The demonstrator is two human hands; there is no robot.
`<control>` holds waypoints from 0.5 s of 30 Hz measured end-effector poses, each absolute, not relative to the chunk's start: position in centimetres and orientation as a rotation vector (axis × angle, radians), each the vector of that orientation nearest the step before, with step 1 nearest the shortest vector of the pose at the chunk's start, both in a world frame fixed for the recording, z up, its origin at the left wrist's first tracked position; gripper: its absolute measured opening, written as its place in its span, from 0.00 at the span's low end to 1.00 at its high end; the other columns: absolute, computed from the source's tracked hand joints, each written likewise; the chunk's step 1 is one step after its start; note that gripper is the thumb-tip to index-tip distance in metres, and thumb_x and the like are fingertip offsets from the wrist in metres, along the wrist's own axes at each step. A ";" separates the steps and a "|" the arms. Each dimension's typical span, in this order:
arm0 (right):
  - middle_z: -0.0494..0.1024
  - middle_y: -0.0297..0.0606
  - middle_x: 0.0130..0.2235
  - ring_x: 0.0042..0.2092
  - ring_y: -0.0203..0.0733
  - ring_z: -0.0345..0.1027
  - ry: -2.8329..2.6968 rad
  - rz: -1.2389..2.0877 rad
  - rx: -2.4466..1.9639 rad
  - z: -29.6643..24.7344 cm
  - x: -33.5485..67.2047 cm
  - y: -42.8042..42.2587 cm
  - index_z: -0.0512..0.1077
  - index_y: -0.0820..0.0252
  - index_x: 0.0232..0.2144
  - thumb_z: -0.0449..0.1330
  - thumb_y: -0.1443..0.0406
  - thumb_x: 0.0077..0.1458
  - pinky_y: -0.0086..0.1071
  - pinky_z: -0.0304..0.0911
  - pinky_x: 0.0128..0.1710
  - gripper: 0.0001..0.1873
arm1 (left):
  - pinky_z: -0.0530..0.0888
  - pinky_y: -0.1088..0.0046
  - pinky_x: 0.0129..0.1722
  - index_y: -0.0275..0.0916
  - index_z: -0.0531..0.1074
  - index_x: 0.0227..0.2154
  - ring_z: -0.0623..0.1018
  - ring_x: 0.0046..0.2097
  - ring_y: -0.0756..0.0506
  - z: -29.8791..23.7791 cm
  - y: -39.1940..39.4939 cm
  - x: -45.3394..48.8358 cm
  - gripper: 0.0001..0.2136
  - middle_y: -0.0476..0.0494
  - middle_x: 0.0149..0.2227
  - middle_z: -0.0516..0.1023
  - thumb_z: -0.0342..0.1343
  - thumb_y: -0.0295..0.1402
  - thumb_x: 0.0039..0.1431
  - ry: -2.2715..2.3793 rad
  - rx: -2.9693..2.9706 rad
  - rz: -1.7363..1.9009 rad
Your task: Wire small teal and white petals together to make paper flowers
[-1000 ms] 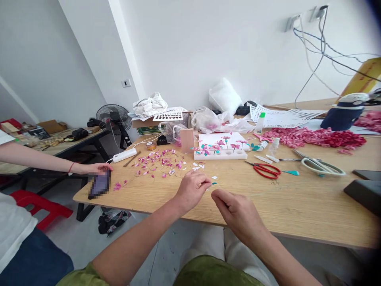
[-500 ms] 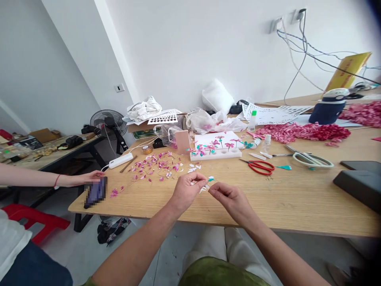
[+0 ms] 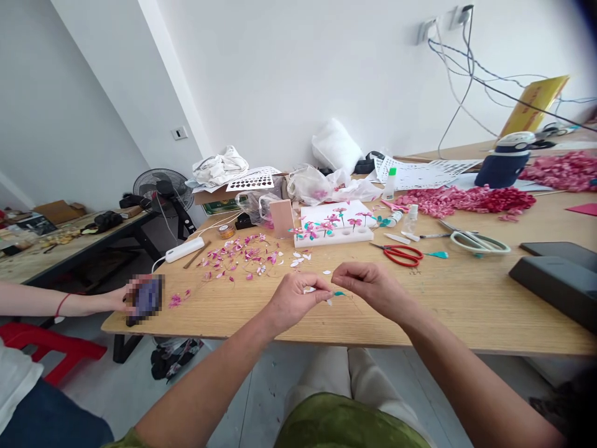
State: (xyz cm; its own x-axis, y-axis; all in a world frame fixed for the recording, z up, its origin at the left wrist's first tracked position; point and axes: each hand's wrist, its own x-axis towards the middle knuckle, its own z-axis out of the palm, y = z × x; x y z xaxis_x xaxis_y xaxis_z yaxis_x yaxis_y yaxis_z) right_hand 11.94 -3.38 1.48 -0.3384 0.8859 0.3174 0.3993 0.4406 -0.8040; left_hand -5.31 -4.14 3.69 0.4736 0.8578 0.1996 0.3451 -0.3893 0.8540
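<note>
My left hand [image 3: 298, 300] is closed in a pinch, with a small teal leaf [image 3: 339, 294] at its fingertips. A thin wire seems to trail from that leaf to the right. White slips, probably petals, show at the left fingers. Just above, my right hand [image 3: 370, 283] also pinches, its fingertips close to the left ones; whatever lies in them is too small to make out. Loose white petals [image 3: 298, 260] and pink-purple petal pieces [image 3: 249, 252] are scattered beyond the left hand. Behind them, finished pink flowers with teal leaves [image 3: 326, 227] stand in a white holder [image 3: 347, 235].
Red-handled scissors [image 3: 402, 254], pale-handled shears [image 3: 480, 241] and a spray bottle [image 3: 411, 219] lie or stand to the right. Pink petal bundles [image 3: 457, 202] lie farther back. At left, a co-worker's hand [image 3: 124, 297] holds a blurred dark object [image 3: 147, 298]. A dark grey box [image 3: 555, 280] sits at right.
My right hand has risen from beside the left fingertips to just above them. The left hand has turned slightly, and the teal leaf sits lower. The camera view has shifted a little.
</note>
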 end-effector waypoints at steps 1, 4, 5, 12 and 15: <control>0.68 0.33 0.24 0.27 0.34 0.59 -1.850 0.896 -1.031 1.0 11.9 -3.2 0.69 0.61 0.23 0.52 0.61 0.50 0.26 0.54 0.27 0.11 | 0.65 0.75 0.34 0.35 0.72 0.21 0.70 0.30 0.50 3.8 -4.2 -5.3 0.05 0.49 0.24 0.73 0.54 0.30 0.47 1.005 1.855 0.859; 0.67 0.32 0.24 0.28 0.33 0.58 -1.685 1.045 -0.966 -0.1 11.3 -3.2 0.68 0.61 0.22 0.53 0.61 0.49 0.26 0.54 0.28 0.11 | 0.64 0.76 0.33 0.35 0.72 0.20 0.68 0.29 0.51 3.6 -4.2 -5.2 0.05 0.50 0.22 0.71 0.55 0.30 0.46 0.980 1.664 0.885; 0.67 0.31 0.23 0.27 0.33 0.58 -1.652 1.064 -0.966 -0.2 11.2 -3.3 0.67 0.61 0.21 0.54 0.61 0.49 0.26 0.54 0.28 0.10 | 0.63 0.76 0.33 0.35 0.71 0.20 0.67 0.29 0.52 3.5 -4.2 -5.2 0.05 0.50 0.22 0.70 0.55 0.30 0.45 0.969 1.627 0.888; 0.65 0.30 0.22 0.26 0.32 0.55 -1.584 1.084 -0.980 -0.2 11.1 -3.3 0.67 0.61 0.21 0.55 0.61 0.48 0.26 0.51 0.26 0.10 | 0.61 0.76 0.33 0.35 0.72 0.20 0.66 0.29 0.52 3.2 -3.9 -5.1 0.06 0.51 0.22 0.68 0.55 0.31 0.46 0.962 1.609 0.884; 0.64 0.30 0.22 0.26 0.31 0.54 -1.574 1.086 -0.986 -0.3 11.0 -3.2 0.67 0.61 0.21 0.55 0.61 0.48 0.26 0.50 0.26 0.09 | 0.61 0.76 0.33 0.35 0.72 0.20 0.66 0.29 0.52 3.3 -3.9 -5.1 0.06 0.50 0.22 0.69 0.55 0.32 0.46 0.956 1.628 0.874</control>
State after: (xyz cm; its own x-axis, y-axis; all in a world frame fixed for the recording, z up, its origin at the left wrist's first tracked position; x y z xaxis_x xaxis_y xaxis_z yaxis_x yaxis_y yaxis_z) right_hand 10.99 -3.24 -0.34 -0.2234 0.9411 0.2538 0.0970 0.2805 -0.9549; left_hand -5.15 -3.88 3.32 0.4230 0.9018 0.0881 0.1687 -0.1739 0.9702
